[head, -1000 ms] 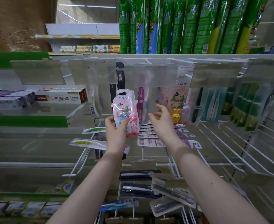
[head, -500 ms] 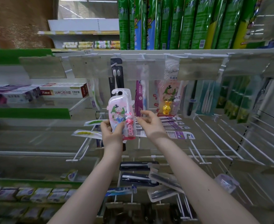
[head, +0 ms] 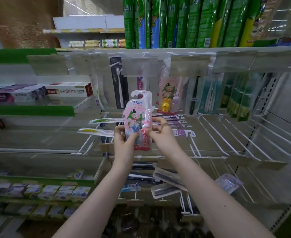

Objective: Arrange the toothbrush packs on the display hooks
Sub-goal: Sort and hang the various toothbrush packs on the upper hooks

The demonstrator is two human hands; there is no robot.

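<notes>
Our left hand [head: 124, 140] and right hand [head: 161, 134] both pinch the pink toothbrush pack [head: 138, 115] upright, below the hooks [head: 115, 64], and if we miss its small hanging hole it may slip and drop.

A shop aisle: white wire display hooks [head: 215, 132] carrying toothbrush packs [head: 168, 95], boxed toothpaste [head: 69, 91] shelved left, and seemingly price-tag holders [head: 189, 66] along the rail.

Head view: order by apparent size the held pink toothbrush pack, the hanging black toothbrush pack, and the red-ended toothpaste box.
1. pink toothbrush pack, helped by nearness
2. black toothbrush pack
3. toothpaste box, close to the black pack
</notes>
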